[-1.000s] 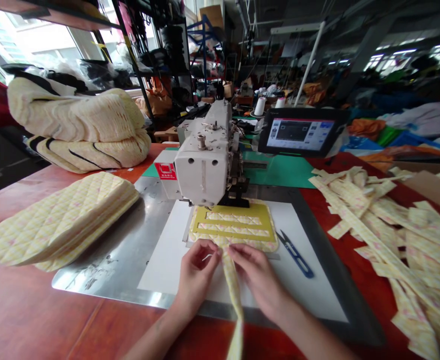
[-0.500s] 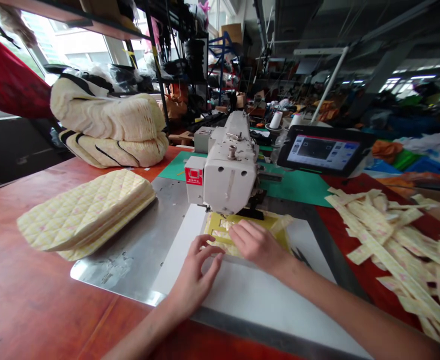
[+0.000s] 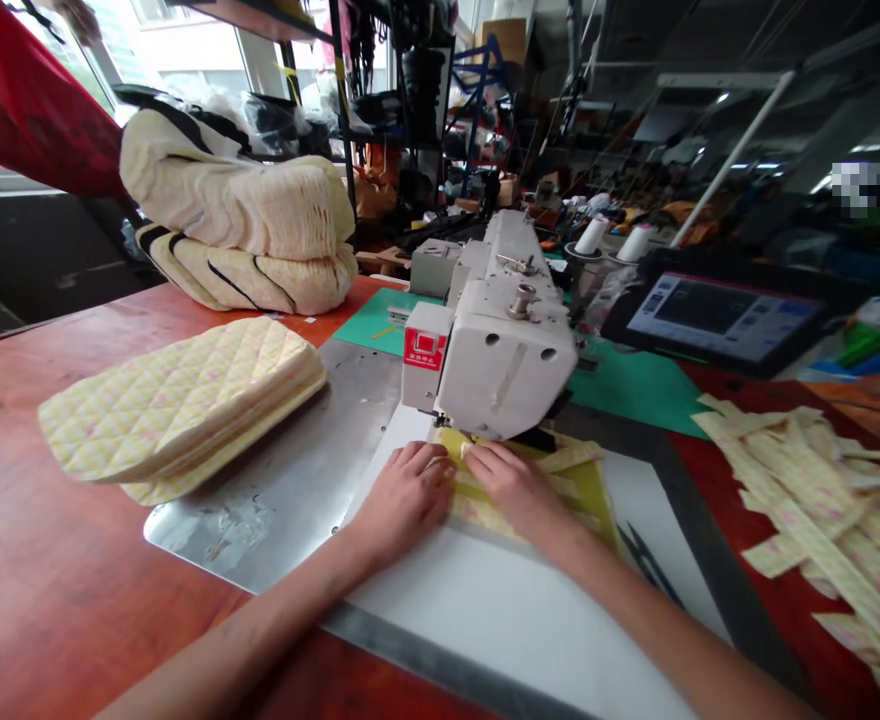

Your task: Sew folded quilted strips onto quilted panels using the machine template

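Observation:
My left hand (image 3: 408, 500) is closed, its fingers curled down at the left edge of an olive-yellow sewing template (image 3: 596, 480); what they grip is hidden. My right hand (image 3: 515, 487) pinches a pale yellow fabric strip (image 3: 467, 452) over the template, just in front of the needle area. The template lies on a white sheet (image 3: 477, 610) under the head of a white sewing machine (image 3: 507, 350). Another patterned strip (image 3: 571, 457) crosses its right part. Beside the template's right edge lies a dark, slim, two-pronged tool (image 3: 650, 565).
Quilted yellow pads (image 3: 185, 400) are stacked on the left, with bundled fabric pieces (image 3: 245, 230) behind them. Loose fabric strips (image 3: 822, 500) are heaped on the right. A control screen (image 3: 725, 310) and thread cones (image 3: 591, 235) stand beside the machine.
My left hand has gone from spread fingers to curled ones and moved up onto the template beside my right hand. The camera view has shifted, so the scene sits further right.

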### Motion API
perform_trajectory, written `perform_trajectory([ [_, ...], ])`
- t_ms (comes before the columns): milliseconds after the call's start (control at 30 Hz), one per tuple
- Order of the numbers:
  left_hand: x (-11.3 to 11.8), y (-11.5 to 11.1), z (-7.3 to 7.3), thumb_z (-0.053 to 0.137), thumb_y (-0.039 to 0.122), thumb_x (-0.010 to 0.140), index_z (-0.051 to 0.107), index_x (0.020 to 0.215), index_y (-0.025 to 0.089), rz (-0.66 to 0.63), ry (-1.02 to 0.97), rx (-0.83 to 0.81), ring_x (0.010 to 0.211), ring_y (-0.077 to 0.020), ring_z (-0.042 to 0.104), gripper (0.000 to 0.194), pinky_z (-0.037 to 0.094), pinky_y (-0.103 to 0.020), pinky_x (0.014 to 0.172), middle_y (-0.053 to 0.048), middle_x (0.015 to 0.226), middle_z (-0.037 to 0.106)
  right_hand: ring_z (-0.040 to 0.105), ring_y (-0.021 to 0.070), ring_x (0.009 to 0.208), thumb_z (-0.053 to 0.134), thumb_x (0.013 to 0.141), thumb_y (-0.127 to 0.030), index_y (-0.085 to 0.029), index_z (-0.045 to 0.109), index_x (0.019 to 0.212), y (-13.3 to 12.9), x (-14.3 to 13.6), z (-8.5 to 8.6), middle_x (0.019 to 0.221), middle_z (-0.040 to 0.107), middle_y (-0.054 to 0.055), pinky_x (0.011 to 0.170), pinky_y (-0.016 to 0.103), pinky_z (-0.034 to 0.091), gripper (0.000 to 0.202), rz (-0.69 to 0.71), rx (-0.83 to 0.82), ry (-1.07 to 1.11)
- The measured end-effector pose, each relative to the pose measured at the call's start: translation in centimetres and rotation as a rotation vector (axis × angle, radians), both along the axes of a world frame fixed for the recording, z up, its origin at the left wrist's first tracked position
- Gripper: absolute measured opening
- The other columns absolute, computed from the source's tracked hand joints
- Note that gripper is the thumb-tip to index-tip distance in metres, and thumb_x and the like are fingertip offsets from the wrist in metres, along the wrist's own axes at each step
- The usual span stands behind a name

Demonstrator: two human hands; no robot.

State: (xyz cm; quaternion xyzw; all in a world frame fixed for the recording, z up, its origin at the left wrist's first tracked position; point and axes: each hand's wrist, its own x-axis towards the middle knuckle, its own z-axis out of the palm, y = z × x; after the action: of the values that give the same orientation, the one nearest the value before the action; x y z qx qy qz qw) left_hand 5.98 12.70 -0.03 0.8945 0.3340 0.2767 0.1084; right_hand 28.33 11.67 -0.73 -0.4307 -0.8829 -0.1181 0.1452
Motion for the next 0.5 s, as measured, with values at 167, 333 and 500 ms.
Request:
perform_trajectory([
  [167,0.9,1.7,-0.4,0.042,0.019,0.105,0.054,0.14,0.015,-0.178,0.106,0.081,0.132,-0.0271,0.056,0.037,0.048,-0.046,0.109,-0.014,0.147,0.058,0.065,0.0254,0.118,0.048,0.097,-0.003,-0.017,0.065,0.131,-1.0,0.0,-1.6,0.127,0.07,0.012,0.105,0.043,0.057,0.04,-0.062,-0.08,0.295],
  [333,1.0,2.6,-0.7,0.045,0.018,0.102,0.052,0.144,0.01,-0.197,0.153,0.087,0.132,-0.0285,0.056,0.043,0.046,-0.048,0.111,-0.016,0.148,0.058,0.063,0.0252,0.123,0.044,0.098,-0.005,-0.019,0.064,0.137,-1.3,-0.1,-1.5,0.133,0.068,0.011,0.108,0.046,0.055,0.046,-0.067,-0.155,0.42],
  [500,1.3,2.3,-0.9,0.048,0.018,0.101,0.058,0.14,0.015,-0.144,0.106,0.104,0.122,-0.0283,0.06,0.04,0.047,-0.049,0.108,-0.013,0.141,0.064,0.061,0.0251,0.128,0.046,0.099,-0.009,-0.021,0.06,0.141,-2.1,0.7,-1.1,0.139,0.065,0.01,0.112,0.047,0.052,0.046,-0.072,-0.184,0.425],
])
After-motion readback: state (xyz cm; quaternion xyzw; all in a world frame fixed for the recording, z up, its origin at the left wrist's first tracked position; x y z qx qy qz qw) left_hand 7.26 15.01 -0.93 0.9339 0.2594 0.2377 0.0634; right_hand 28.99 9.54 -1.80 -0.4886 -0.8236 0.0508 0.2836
